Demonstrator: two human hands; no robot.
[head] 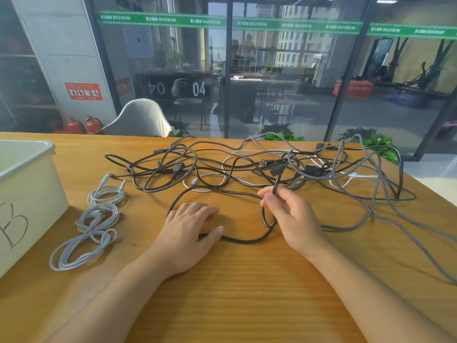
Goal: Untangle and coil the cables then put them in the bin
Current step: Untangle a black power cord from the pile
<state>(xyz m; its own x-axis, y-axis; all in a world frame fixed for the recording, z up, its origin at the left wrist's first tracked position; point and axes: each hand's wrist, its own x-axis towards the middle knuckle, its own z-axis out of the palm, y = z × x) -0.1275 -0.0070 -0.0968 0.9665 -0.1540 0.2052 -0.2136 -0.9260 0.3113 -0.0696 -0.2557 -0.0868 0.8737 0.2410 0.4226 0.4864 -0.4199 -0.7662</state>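
Wooden table point(222, 280): one tangle of black, grey braided and white cables point(284, 167) spread across its far half; two coiled grey cables point(94, 226) lay at the left, just beside a white bin point(29, 194) marked "B" at the table's left edge. Left hand point(190, 233) rested flat, fingers straight and relaxed, upon a black cable point(242, 240) that curved along the near side of the tangle. Right hand point(289, 216) pinched the same black cable between thumb and fingers point(265, 194), lifting a loop of it clear of the table.
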